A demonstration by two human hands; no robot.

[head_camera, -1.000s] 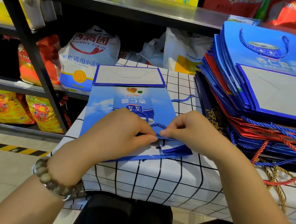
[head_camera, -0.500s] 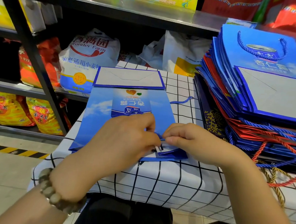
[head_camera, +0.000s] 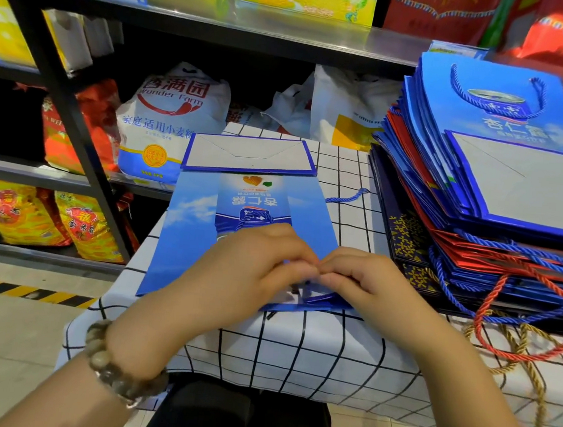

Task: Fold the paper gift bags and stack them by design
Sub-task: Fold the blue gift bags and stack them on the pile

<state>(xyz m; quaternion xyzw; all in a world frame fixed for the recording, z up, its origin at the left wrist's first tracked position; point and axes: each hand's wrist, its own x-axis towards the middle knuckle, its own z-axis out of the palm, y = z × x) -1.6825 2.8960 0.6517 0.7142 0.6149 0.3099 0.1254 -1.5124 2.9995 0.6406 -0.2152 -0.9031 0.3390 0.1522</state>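
A flattened blue gift bag (head_camera: 196, 225) lies on the checked tablecloth (head_camera: 294, 349), its grey bottom flap folded up at the far end. My left hand (head_camera: 233, 270) and my right hand (head_camera: 366, 283) meet fingertip to fingertip over the bag's near edge, where its opening is. Both pinch something small there; the fingers hide it, and it may be the blue rope handle. A loop of blue rope (head_camera: 347, 197) sticks out at the bag's right side. At the right stands a tall stack of folded bags (head_camera: 502, 186), blue on top, red and dark patterned ones lower down.
Red, gold and blue rope handles (head_camera: 517, 325) hang from the stack over the table's right front. Behind the table, dark metal shelves (head_camera: 222, 25) hold flour sacks (head_camera: 168, 123) and boxes. A yellow-black floor stripe (head_camera: 25, 292) runs at the left. My dark-clothed lap is under the table edge.
My two hands have drawn closer together until the fingertips touch at the bag's near edge. The view has tilted slightly; the bag stays flat in place.
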